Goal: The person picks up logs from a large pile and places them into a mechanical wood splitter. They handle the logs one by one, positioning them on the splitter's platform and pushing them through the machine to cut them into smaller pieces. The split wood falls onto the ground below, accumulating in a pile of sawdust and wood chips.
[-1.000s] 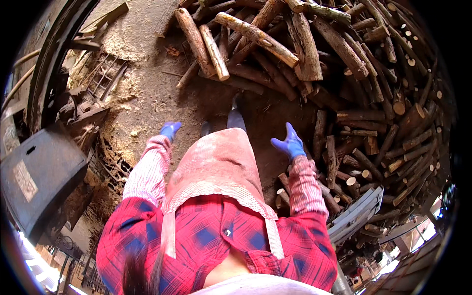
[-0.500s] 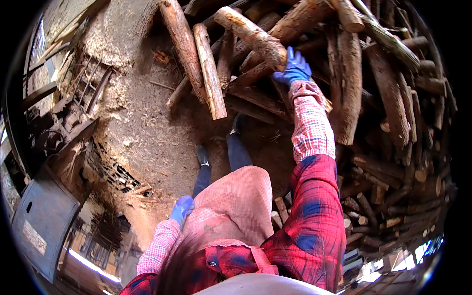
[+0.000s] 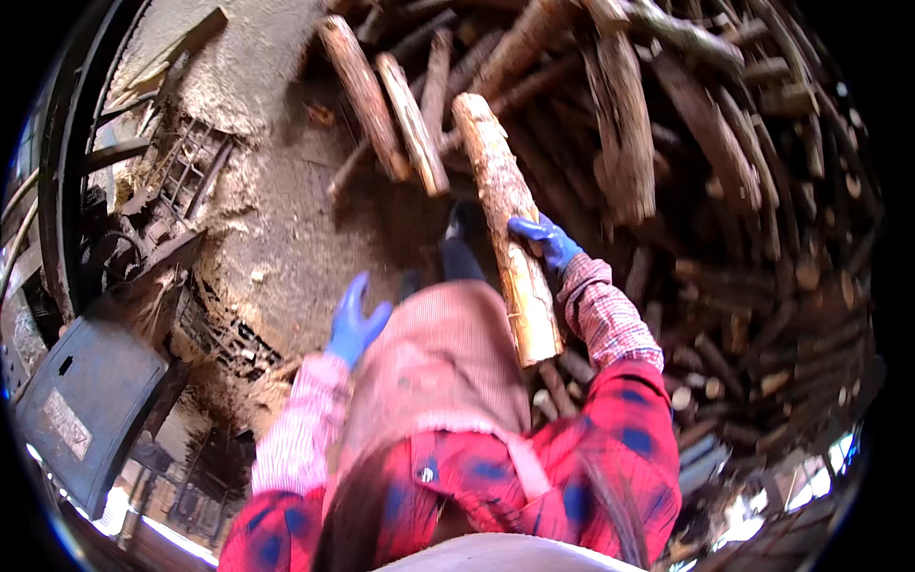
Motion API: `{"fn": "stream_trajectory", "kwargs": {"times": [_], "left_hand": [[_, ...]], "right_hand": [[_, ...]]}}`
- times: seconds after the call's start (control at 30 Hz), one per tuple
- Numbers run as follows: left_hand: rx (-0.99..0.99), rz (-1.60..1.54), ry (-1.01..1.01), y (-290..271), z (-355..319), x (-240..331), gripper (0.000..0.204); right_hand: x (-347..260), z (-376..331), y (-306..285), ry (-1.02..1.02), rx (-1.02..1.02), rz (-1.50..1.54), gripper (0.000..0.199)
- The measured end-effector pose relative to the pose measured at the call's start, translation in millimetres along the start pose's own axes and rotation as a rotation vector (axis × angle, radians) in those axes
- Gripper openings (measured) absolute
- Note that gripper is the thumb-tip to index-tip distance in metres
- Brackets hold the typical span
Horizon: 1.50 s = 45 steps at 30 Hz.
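Observation:
A long log (image 3: 505, 210) with partly peeled bark slants in front of me, its pale cut end toward my body. My right hand (image 3: 548, 238), in a blue glove, grips it from the right side, a little past its middle. My left hand (image 3: 355, 319), also blue-gloved, is raised over the left side of my apron (image 3: 438, 343). Its thumb and fingers are spread, and it holds nothing. Two more logs, a reddish one (image 3: 364, 95) and a thinner pale one (image 3: 412, 124), lie side by side just beyond the held log.
A big pile of logs (image 3: 620, 124) fills the far and right side, with stacked cut pieces (image 3: 762, 362) lower right. At left stand a grey metal box (image 3: 91, 391) and a rusty metal grate (image 3: 186, 167). Sawdust covers the ground (image 3: 276, 172).
My right hand has pulled the log off the pile toward my body and turned it more lengthwise. My left hand has lifted from my apron, with its fingers spreading.

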State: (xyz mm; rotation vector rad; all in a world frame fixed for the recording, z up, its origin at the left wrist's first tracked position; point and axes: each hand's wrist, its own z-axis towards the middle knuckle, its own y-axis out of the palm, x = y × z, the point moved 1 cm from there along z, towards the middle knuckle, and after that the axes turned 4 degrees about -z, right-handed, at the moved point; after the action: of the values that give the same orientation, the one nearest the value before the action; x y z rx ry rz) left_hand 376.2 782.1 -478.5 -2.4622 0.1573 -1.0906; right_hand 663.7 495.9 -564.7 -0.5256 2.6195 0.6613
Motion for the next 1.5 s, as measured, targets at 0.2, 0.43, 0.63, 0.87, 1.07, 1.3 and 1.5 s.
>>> {"fn": "stream_trajectory", "kwargs": {"times": [0.2, 0.43, 0.63, 0.87, 1.07, 1.3, 1.5], "left_hand": [[-0.277, 0.532, 1.365, 52, -19, 177, 0.092], [-0.742, -0.241, 1.449, 147, -200, 249, 0.095], [-1.428, -0.415, 0.665, 222, -368, 287, 0.074], [-1.675, -0.788, 0.125, 407, -617, 219, 0.029], [-1.766, -0.490, 1.145, 439, -701, 284, 0.047], [-1.552, -0.165, 0.927, 444, -688, 292, 0.084], [-0.926, 0.219, 0.734, 331, -386, 148, 0.092]], "right_hand": [[28, -295, 114, 0.201, 0.006, 0.468, 0.048], [178, -520, 97, -0.499, -0.309, 0.619, 0.045], [331, -602, 104, -1.016, 0.747, -0.183, 0.061], [556, -786, 163, -1.227, 0.658, 0.434, 0.067], [543, -874, 177, -1.228, 1.100, 0.491, 0.057], [609, -967, 49, -0.753, 1.786, -0.193, 0.080], [693, -874, -3, -0.043, 2.005, -0.661, 0.108]]}}
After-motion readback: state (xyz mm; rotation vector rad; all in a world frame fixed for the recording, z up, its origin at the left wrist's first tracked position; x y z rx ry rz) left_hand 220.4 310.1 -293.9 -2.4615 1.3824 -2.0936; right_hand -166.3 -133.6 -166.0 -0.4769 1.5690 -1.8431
